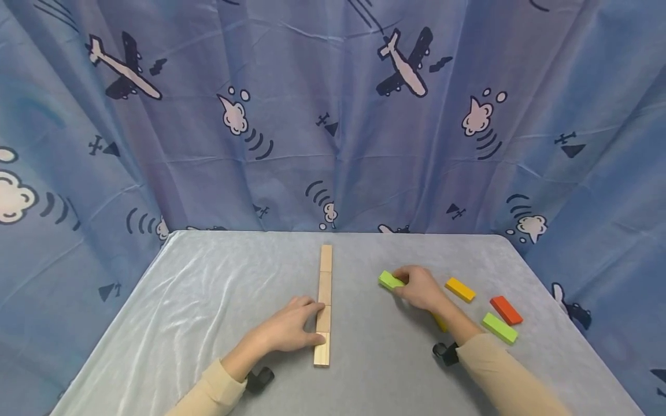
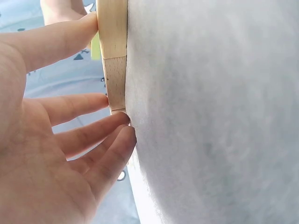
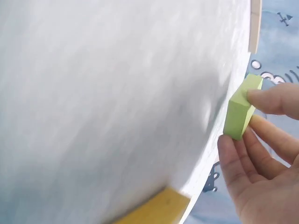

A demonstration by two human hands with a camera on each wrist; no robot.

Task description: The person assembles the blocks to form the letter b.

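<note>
Plain wooden blocks (image 1: 325, 289) lie end to end in a straight row on the table. My left hand (image 1: 291, 325) rests against the row's near part from the left, fingers extended and thumb on the nearest block. The left wrist view shows fingertips and thumb touching the sides of the wooden blocks (image 2: 113, 30). Between thumb and fingers, my right hand (image 1: 418, 287) pinches a light green block (image 1: 388, 281), right of the row. In the right wrist view this green block (image 3: 239, 109) is tilted in the fingers, with the fingertips around its edges.
Right of my right hand lie a yellow-orange block (image 1: 460, 289), a red block (image 1: 506, 310) and a second green block (image 1: 500, 328). Another yellow block (image 1: 440, 322) is partly hidden under the right forearm. A patterned blue curtain (image 1: 333, 115) hangs behind the grey cloth-covered table (image 1: 218, 277).
</note>
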